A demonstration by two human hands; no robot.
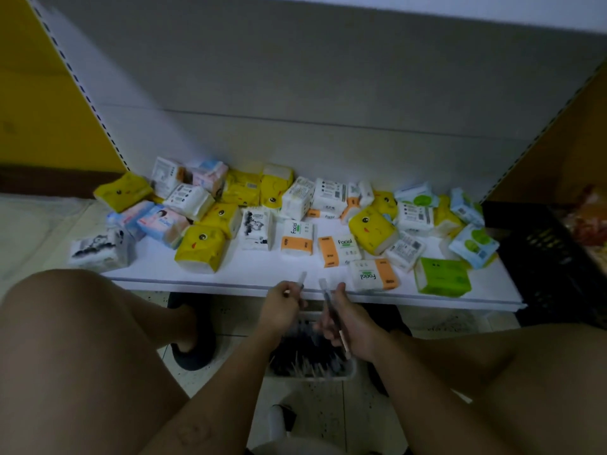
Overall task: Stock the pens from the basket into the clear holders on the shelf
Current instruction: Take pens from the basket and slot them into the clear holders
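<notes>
A pale basket (pixel 350 370) full of dark pens (pixel 305 351) stands on the floor between my knees, below the shelf's front edge. My left hand (pixel 281 305) is curled round a pen whose clear cap (pixel 302 277) pokes up over the shelf edge. My right hand (pixel 349 323) grips another dark pen (pixel 328 298) with a clear cap, held slanted just above the basket. Both hands hover close together at the shelf edge. No clear holders show in this view.
The white shelf (pixel 256 272) carries several tissue packs, yellow (pixel 201 247), orange-and-white (pixel 297 238) and green (pixel 441 276). A black crate (pixel 542 257) stands at the right. My knees flank the basket, and a dark slipper (pixel 193 348) rests on the tiled floor.
</notes>
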